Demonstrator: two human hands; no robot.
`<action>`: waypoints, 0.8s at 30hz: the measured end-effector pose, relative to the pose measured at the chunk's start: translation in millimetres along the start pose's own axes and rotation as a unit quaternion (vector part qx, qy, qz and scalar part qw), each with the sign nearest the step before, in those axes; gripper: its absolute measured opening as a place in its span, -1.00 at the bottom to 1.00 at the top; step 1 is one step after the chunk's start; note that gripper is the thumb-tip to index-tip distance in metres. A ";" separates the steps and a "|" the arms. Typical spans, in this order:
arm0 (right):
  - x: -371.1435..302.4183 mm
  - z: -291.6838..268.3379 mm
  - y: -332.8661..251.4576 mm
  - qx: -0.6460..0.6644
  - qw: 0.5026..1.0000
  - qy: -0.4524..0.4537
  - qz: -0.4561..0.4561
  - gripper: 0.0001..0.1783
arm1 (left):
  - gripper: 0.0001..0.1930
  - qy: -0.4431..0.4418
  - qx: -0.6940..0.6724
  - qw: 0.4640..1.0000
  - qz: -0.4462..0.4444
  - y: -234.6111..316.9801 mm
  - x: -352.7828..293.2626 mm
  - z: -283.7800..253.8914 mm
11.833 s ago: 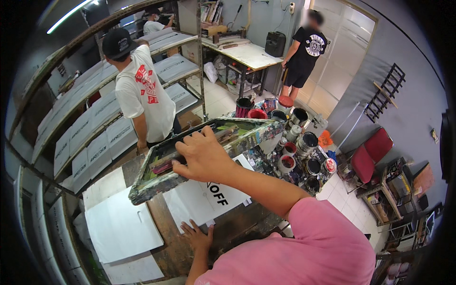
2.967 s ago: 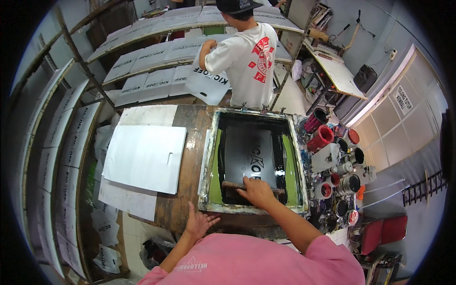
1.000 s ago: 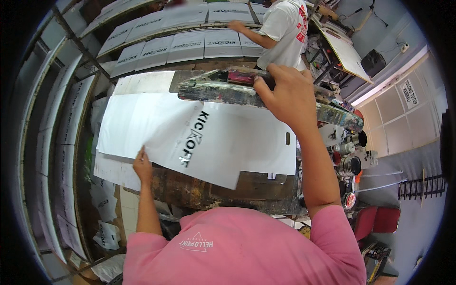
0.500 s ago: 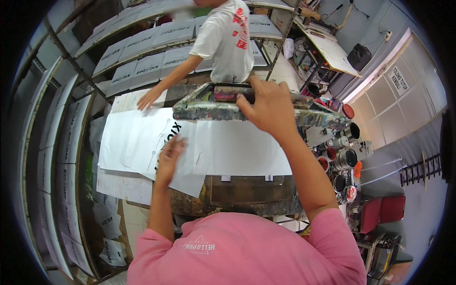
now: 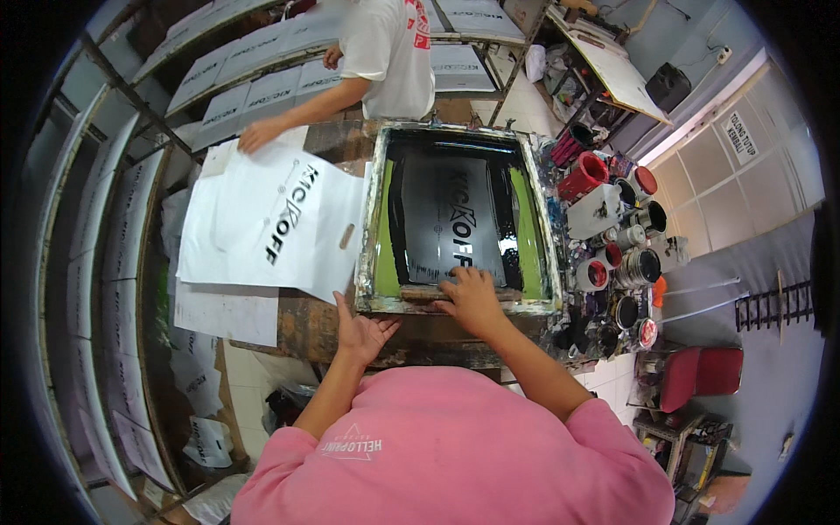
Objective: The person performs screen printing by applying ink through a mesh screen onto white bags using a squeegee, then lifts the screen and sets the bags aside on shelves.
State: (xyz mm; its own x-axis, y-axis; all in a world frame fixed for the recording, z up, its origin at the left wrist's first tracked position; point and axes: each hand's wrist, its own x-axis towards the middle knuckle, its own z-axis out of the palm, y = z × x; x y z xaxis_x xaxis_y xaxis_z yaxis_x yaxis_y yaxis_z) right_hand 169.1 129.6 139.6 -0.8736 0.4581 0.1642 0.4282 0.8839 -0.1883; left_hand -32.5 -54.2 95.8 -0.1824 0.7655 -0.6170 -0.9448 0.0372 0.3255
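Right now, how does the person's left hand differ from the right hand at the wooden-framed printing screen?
The left hand lies palm up with fingers spread, off the screen, by the frame's near left corner and the white plastic bag; the right hand is palm down on the squeegee at the near edge of the wooden-framed printing screen. The left holds nothing; the right presses on the tool. Both are bare and come from pink sleeves.

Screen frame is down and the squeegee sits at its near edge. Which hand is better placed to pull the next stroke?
Right. The right hand already rests on the squeegee inside the screen frame; the left hand lies open on the table edge, outside the frame.
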 end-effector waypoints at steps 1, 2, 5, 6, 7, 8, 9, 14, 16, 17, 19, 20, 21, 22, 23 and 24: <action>-6.2 17.9 3.0 0.023 0.999 -0.023 0.012 -0.60 | 0.31 0.002 0.009 1.000 -0.001 -5.7 10.4 -10.5; -12.3 36.5 6.3 0.047 0.998 -0.047 0.022 -0.60 | 0.31 0.005 0.031 0.999 -0.011 -10.4 19.0 -19.8; -17.9 57.7 6.5 0.077 0.994 -0.066 0.032 -0.58 | 0.34 0.042 -0.003 0.998 -0.040 -14.6 33.5 -34.0; -17.6 62.7 5.0 0.072 0.994 -0.074 0.036 -0.56 | 0.33 0.059 0.003 0.997 -0.044 -16.9 37.4 -36.4; -18.2 69.5 5.1 0.067 0.994 -0.081 0.041 -0.55 | 0.32 0.077 0.011 0.996 -0.050 -16.8 39.9 -31.9; -20.5 77.4 6.9 0.073 0.991 -0.102 0.041 -0.45 | 0.32 0.094 0.018 0.994 -0.055 -16.3 44.3 -29.8; -16.1 85.4 13.4 0.067 0.994 -0.085 0.031 -0.42 | 0.32 0.111 0.010 0.992 -0.060 -17.0 49.2 -32.3; 55.9 113.6 59.8 0.051 0.997 -0.061 0.017 -0.33 | 0.30 0.137 0.002 0.988 -0.078 -20.4 49.2 -38.9; 104.0 122.7 89.6 0.038 0.999 -0.008 0.014 -0.35 | 0.26 0.134 -0.005 0.987 -0.086 -16.7 53.4 -36.3; 129.1 127.9 106.0 0.029 0.999 -0.007 0.018 -0.35 | 0.25 0.132 -0.014 0.987 -0.096 -16.0 52.8 -38.5; 178.0 135.7 137.1 0.012 0.999 0.027 0.018 -0.38 | 0.25 0.114 -0.028 0.987 -0.108 -14.8 51.6 -46.4; 202.0 137.9 151.6 0.013 0.999 0.034 0.026 -0.40 | 0.27 0.097 -0.031 0.988 -0.114 -15.5 53.1 -52.9; 222.9 135.1 164.5 0.005 0.999 0.035 0.033 -0.43 | 0.29 0.079 -0.036 0.989 -0.119 -14.5 55.3 -56.0; 239.8 138.8 183.6 0.001 0.998 0.058 0.010 -0.48 | 0.31 0.069 -0.007 0.991 -0.115 -9.0 53.1 -45.2; 255.6 133.3 189.5 0.000 0.999 0.033 0.026 -0.52 | 0.31 0.069 -0.022 0.990 -0.123 -6.6 53.1 -42.8; 269.8 127.1 198.2 0.000 0.999 -0.009 0.033 -0.53 | 0.30 0.065 -0.036 0.989 -0.131 -5.4 51.9 -42.0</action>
State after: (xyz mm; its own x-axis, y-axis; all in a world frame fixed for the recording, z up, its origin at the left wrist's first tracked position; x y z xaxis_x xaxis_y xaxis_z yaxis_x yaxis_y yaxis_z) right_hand -11.1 416.4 23.5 -0.8474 0.5137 0.1343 0.4849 0.8517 -0.1985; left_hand -48.3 -41.6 31.9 0.0415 0.6472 -0.7612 -0.9804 0.1734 0.0940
